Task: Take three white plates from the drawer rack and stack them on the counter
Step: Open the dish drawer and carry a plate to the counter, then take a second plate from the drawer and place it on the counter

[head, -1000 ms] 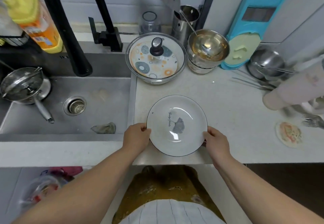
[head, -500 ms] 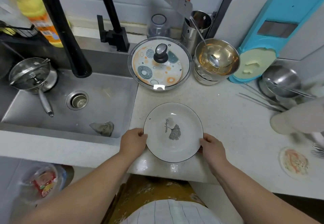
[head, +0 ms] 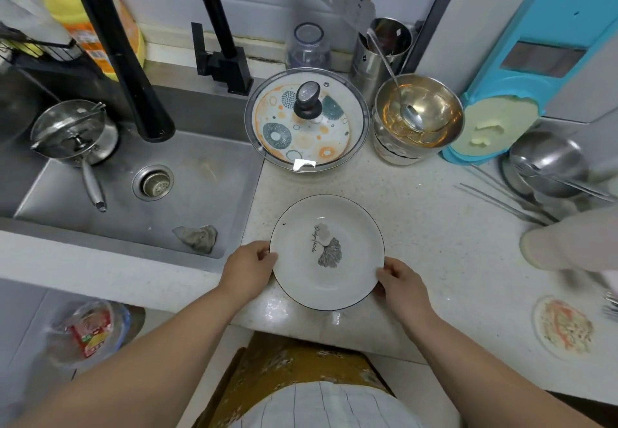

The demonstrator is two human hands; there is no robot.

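A white plate (head: 347, 237) with a thin dark rim and a grey leaf print sits low over the speckled counter (head: 431, 227) near its front edge. My left hand (head: 249, 265) grips the plate's left rim and my right hand (head: 399, 282) grips its lower right rim. I cannot tell whether more plates lie under it. The drawer rack is out of view.
A steel sink (head: 140, 193) with a strainer pan (head: 75, 134) and a black tap (head: 133, 69) lies to the left. Behind the plate stand a glass-lidded patterned bowl (head: 306, 123) and steel bowls with a ladle (head: 418, 119). Chopsticks (head: 501, 196) and steel pots (head: 548, 163) crowd the right.
The camera view has shifted, so the plate appears nearer the counter's front edge. Both hands keep the same hold on its rim.
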